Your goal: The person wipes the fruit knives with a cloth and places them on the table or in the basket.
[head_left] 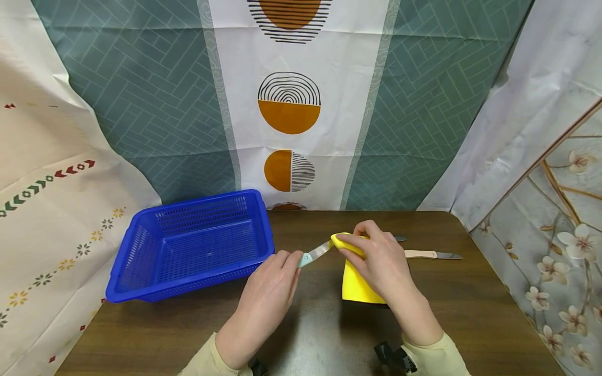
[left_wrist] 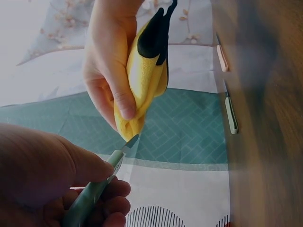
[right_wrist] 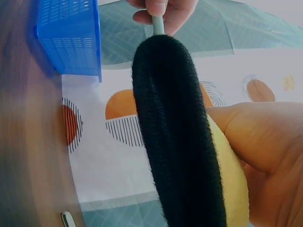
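Note:
My left hand point(head_left: 271, 284) grips the mint-green handle of a small knife point(left_wrist: 92, 194), its blade pointing up and to the right in the head view. With my right hand point(head_left: 381, 256) I pinch a folded cloth point(head_left: 359, 284), yellow on one face and black on the other, around the blade's tip end. The tip is hidden in the cloth; part of the bare blade point(head_left: 321, 250) shows between the hands. In the right wrist view the cloth's black face point(right_wrist: 175, 132) covers the blade.
An unfilled blue plastic basket point(head_left: 188, 256) stands at the left of the brown table point(head_left: 470, 313). Right of my right hand lie a knife with a pale pink handle point(head_left: 420, 254) and another with a green handle point(left_wrist: 231, 116). Patterned curtains hang behind.

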